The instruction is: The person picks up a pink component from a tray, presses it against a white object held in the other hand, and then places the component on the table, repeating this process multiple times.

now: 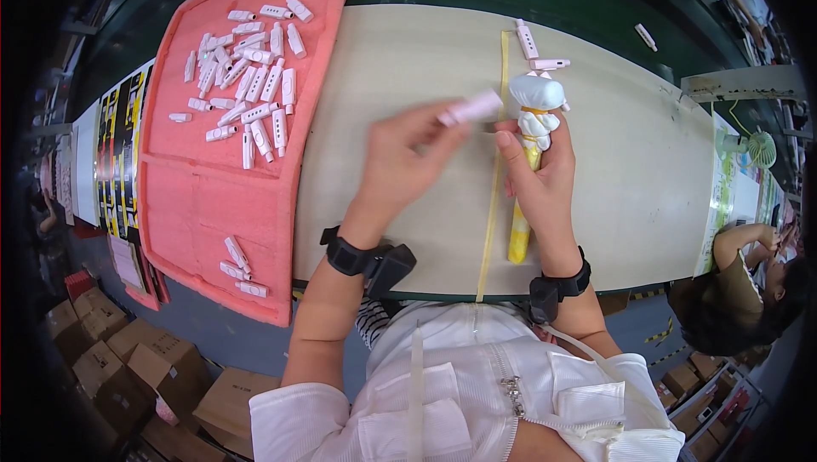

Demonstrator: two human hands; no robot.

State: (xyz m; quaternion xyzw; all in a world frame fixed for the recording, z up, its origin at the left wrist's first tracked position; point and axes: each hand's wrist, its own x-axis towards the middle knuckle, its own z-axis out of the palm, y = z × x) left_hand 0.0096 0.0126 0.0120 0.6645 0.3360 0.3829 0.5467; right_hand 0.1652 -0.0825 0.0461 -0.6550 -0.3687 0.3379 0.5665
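Observation:
My left hand (404,156), blurred by motion, grips a small pale pink stick-shaped device (475,108) between thumb and fingers, over the beige work mat. Just to its right, my right hand (549,179) is closed around a yellow-handled stick (520,228) whose upper end is wrapped in white plastic or cloth. The padded white head points away from me, and the yellow handle hangs toward me. Beyond that head lie similar pink devices (527,40) on the mat, one partly hidden behind the head.
On the left, a pink foam-lined tray (217,198) holds many scattered pink devices (251,79). A yellow tape line (489,241) crosses the beige mat (630,198). Another device (646,37) lies on the green surface beyond. At right are a small green fan (760,149) and another person (740,292).

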